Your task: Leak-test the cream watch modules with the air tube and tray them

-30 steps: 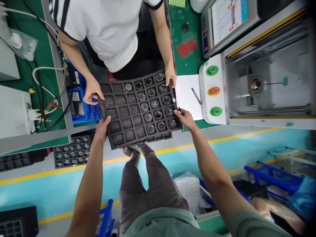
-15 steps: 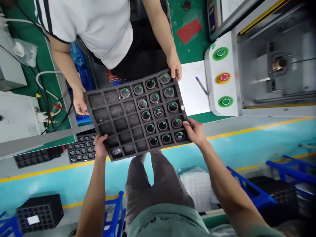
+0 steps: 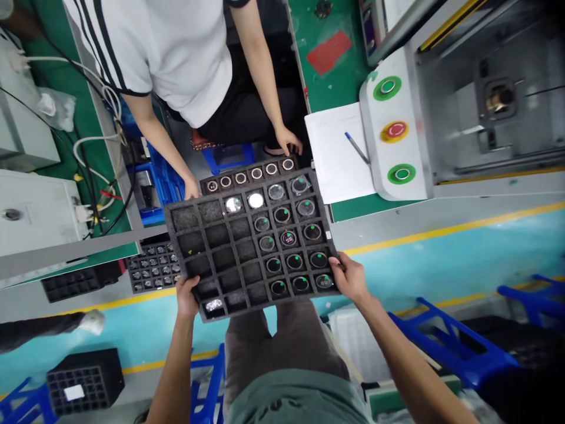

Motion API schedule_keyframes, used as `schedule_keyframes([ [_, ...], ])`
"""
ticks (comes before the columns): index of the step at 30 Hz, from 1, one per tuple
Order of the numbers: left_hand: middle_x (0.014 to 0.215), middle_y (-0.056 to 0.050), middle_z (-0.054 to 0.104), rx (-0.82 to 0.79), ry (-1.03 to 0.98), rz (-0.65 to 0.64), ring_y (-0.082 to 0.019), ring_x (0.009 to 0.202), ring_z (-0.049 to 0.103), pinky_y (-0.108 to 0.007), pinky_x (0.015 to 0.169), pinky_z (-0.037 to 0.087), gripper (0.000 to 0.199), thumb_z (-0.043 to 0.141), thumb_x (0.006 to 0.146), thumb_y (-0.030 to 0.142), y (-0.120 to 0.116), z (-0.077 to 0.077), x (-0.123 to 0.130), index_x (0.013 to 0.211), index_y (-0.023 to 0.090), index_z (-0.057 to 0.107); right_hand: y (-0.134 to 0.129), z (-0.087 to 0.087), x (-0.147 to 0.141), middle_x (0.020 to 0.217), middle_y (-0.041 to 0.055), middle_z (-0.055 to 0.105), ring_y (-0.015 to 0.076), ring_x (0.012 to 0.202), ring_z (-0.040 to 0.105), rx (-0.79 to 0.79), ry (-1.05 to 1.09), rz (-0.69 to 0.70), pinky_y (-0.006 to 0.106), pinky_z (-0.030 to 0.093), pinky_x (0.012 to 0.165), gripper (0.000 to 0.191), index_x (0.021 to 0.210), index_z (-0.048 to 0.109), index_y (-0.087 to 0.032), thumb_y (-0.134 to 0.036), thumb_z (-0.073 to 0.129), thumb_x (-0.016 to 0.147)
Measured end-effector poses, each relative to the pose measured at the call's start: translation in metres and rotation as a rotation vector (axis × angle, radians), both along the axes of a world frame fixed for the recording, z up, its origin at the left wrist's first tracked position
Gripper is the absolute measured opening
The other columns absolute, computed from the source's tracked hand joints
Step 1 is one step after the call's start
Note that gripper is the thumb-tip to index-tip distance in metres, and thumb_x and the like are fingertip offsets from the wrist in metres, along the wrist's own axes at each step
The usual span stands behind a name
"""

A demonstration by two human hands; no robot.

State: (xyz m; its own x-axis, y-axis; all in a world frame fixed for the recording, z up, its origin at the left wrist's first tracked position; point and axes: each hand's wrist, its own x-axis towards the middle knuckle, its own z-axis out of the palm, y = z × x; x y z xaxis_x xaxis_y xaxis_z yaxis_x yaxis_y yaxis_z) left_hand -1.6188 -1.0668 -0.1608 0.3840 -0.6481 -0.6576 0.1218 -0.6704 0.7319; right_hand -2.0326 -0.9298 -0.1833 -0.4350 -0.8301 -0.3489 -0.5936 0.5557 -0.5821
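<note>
Between my hands is a black foam tray with square compartments. Its right side holds several round watch faces, most with a green dot; many left compartments are bare. A shiny clear-wrapped piece lies in the near left corner compartment. My left hand is closed on the tray's left edge near that corner. On the right edge, my right hand grips with the thumb on top. Beyond the far edge, partly hidden, is a second black tray with a row of round pieces, touched by a seated person's hands.
At right stands a machine with a button panel, beside a paper sheet and a blue pen. Blue stools and stacked black trays stand behind. Another filled tray sits low at left. Someone's shoe shows at left.
My hands and the tray have moved nearer to me. The seated person has let go of this tray, and their hands are now at the second tray, which has come into view.
</note>
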Motion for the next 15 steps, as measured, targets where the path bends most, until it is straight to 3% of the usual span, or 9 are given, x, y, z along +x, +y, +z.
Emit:
schedule_keyframes([
  [5,0.057,0.002,0.067,0.170,-0.020,0.006,-0.016,0.047,0.058,-0.027,0.048,0.049,0.029,0.079,0.040,0.030,0.055,0.016,0.018,0.065,0.018,0.068,0.063,-0.003,0.033,0.060,0.0088,0.070,0.0251,0.051,0.066,0.044,0.001,0.045,0.031,0.043,0.052,0.057,0.085,0.068,-0.021,-0.064,0.034,0.100],
  [10,0.059,0.001,0.070,0.292,-0.060,0.010,-0.020,0.047,0.061,-0.031,0.049,0.051,0.031,0.080,0.040,0.030,0.103,0.023,0.043,0.067,0.019,0.071,0.120,-0.005,0.070,0.060,0.0095,0.073,0.0255,0.050,0.070,0.051,-0.010,0.092,0.030,0.047,0.048,0.058,0.083,0.069,-0.021,-0.061,0.032,0.103],
  [15,0.055,0.003,0.069,0.386,-0.157,0.034,-0.020,0.046,0.060,-0.032,0.050,0.050,0.027,0.078,0.039,0.033,0.136,0.027,0.073,0.061,0.021,0.069,0.158,-0.002,0.103,0.071,0.0124,0.078,0.0263,0.061,0.076,0.067,-0.038,0.118,0.031,0.056,0.054,0.064,0.095,0.073,-0.018,-0.061,0.028,0.106],
])
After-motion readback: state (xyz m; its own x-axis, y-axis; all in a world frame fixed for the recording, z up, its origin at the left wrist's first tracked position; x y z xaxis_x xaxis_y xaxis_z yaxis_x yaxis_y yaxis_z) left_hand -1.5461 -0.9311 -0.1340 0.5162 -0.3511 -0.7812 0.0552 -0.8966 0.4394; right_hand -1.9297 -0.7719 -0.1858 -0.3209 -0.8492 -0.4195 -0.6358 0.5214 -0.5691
